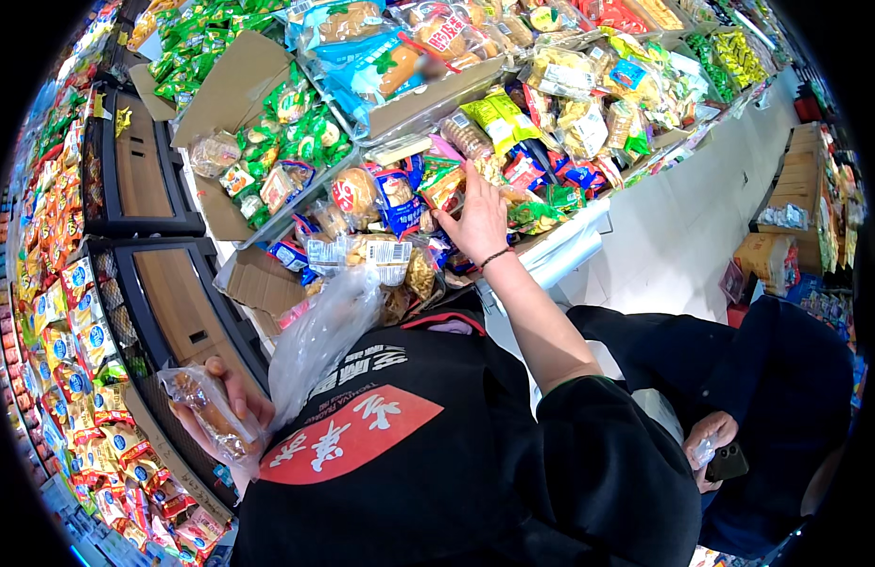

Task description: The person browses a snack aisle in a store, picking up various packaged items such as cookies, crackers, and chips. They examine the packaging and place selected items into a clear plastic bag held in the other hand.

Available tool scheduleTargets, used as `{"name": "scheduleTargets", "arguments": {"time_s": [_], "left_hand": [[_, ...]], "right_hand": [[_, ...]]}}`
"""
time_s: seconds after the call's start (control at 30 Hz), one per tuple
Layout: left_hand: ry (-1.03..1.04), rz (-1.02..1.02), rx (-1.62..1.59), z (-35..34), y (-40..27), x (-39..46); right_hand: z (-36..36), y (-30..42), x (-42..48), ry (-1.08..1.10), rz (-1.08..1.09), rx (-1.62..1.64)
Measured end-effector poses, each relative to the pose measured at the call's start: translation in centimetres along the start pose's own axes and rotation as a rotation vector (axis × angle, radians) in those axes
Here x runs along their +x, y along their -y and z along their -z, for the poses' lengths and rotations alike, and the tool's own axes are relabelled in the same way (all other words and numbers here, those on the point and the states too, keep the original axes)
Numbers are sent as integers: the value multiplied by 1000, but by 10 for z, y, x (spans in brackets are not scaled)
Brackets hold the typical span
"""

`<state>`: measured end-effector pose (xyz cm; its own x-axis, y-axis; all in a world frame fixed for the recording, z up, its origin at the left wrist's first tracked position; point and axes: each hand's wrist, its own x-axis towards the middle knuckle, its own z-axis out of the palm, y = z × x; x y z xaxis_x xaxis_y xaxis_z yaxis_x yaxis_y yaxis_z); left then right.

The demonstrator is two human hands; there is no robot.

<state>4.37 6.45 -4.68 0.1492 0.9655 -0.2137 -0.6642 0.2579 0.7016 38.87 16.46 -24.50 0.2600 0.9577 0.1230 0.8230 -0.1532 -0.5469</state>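
My left hand (228, 407) is at the lower left and grips a bread roll in a clear plastic wrapper (218, 418). A crumpled clear plastic bag (328, 333) lies against the front of my black apron, to the right of that hand. My right hand (476, 216), with a thin dark bracelet at the wrist, reaches over a bin of mixed packaged snacks. Its fingers are spread and rest on or just above the packets, beside a green and orange packet (439, 183) and a blue packet (397, 198). A yellow-green packet (501, 120) lies just beyond its fingertips.
Cardboard boxes (228, 88) of green packets stand at the upper left, and a box of wrapped bread (381, 67) is behind the bin. Shelves of bagged snacks (76, 340) line the left. A person in dark clothing (763, 418) stands close on the right, holding a phone (727, 462).
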Motion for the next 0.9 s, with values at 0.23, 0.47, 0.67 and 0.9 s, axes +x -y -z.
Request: {"name": "scheduleTargets", "arguments": {"time_s": [0.23,0.47,0.67,0.9], "left_hand": [[-36,-17,0,-5,2,-2],[-3,-17,10,-9,5,-3],[6,-15,6,-8,5,-7],[86,97,-56,-16,-8,-9]], "right_hand": [[10,24,-4,-77,225,-14],[15,34,-20,2,256,244],[12,7,-21,94,-31,147],[22,-48,-26,-58,9,-90]]}}
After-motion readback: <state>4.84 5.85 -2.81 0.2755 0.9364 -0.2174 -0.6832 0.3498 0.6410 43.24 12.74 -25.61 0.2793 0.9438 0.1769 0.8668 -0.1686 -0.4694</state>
